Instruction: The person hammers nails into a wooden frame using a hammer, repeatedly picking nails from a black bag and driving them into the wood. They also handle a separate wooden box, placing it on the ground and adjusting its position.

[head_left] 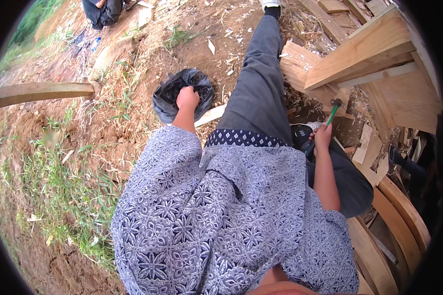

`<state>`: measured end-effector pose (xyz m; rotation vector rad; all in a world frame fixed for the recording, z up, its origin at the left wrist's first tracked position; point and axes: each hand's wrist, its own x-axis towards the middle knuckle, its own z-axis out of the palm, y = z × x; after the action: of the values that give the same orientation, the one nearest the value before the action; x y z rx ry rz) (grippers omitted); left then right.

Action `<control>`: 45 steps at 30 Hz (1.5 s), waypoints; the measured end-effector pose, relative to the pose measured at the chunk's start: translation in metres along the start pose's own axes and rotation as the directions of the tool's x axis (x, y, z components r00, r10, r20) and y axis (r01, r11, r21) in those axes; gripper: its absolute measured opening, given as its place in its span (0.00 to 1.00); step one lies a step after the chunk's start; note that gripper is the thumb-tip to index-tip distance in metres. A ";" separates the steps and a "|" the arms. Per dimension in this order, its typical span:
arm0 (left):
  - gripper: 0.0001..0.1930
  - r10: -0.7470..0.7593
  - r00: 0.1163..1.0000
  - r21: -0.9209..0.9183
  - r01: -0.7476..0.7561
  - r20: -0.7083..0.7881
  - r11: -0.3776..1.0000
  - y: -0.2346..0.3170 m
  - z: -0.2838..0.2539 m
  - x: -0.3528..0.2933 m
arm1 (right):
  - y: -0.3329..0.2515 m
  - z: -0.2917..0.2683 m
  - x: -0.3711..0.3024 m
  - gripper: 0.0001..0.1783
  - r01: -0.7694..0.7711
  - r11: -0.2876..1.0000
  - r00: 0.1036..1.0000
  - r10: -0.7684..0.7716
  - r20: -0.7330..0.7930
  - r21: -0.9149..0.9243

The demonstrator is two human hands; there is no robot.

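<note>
My left hand (187,98) reaches into the mouth of a black plastic bag (163,105) on the ground. Its fingers look curled together, and whatever they hold is hidden. In the bag the dark contents are too dim to make out. To the right, my right hand (322,137) is wrapped round the green handle of a hammer (332,113). The dark hammer head points away from me, beside a pale wooden board on the ground.
A wooden frame of joined planks (364,49) stands at the right. Curved timbers (396,223) lie at the lower right. My outstretched leg (258,83) runs between bag and wood. A curved beam (44,95) juts in from the left. Another person (102,12) sits far off.
</note>
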<state>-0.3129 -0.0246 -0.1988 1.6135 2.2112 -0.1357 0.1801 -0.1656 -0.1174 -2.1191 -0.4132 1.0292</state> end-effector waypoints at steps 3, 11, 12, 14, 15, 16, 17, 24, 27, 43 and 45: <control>0.13 -0.021 1.000 -0.030 0.021 -0.009 0.999 0.001 -0.002 0.009 | 0.002 -0.002 0.000 0.19 0.008 1.000 1.000 -0.008 0.000 -0.002; 0.11 0.017 0.997 -0.096 -0.025 -0.081 0.995 -0.005 0.004 0.003 | 0.001 -0.004 -0.002 0.19 0.000 1.000 0.999 0.000 0.033 0.014; 0.10 0.024 0.995 -0.123 -0.036 -0.095 0.992 -0.009 0.007 0.003 | 0.001 -0.005 -0.003 0.19 0.000 1.000 0.999 -0.001 0.037 0.008; 0.11 0.036 0.992 -0.262 -0.066 -0.119 0.963 -0.012 0.003 0.002 | -0.002 -0.004 -0.004 0.19 0.000 1.000 0.999 0.000 0.032 0.016; 0.11 0.042 0.988 -0.301 -0.085 -0.147 0.950 -0.012 0.002 0.000 | -0.003 -0.005 -0.004 0.20 -0.003 1.000 1.000 0.002 0.024 0.023; 0.12 0.054 0.983 -0.330 -0.110 -0.173 0.938 -0.011 0.001 0.000 | 0.000 -0.005 -0.006 0.20 -0.014 0.999 1.000 0.013 0.012 0.038; 0.13 0.069 0.978 -0.358 -0.138 -0.198 0.924 -0.010 -0.001 -0.001 | 0.003 -0.005 -0.004 0.20 -0.023 0.998 0.999 0.022 0.027 0.050; 0.04 0.247 0.890 -0.814 -0.451 -0.382 0.366 0.084 -0.047 -0.087 | 0.020 0.004 0.024 0.16 0.009 0.999 1.000 -0.009 0.013 0.038; 0.04 0.497 0.803 -0.856 -0.476 -0.330 0.200 0.179 -0.086 -0.144 | 0.018 0.008 0.024 0.20 0.020 0.998 1.000 -0.020 -0.003 0.054; 0.09 0.563 0.723 -0.632 -0.662 -0.400 0.402 0.443 0.061 -0.084 | 0.016 0.038 0.017 0.24 0.105 0.989 0.993 -0.110 -0.038 -0.104; 0.10 0.547 0.725 -0.659 -0.656 -0.418 0.367 0.431 0.059 -0.076 | 0.015 0.057 0.004 0.24 0.130 0.988 0.987 -0.137 -0.083 -0.087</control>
<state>0.1233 0.0321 -0.1587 1.7428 1.2124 1.0430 0.1378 -0.1465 -0.1544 -2.1681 -0.5545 0.8515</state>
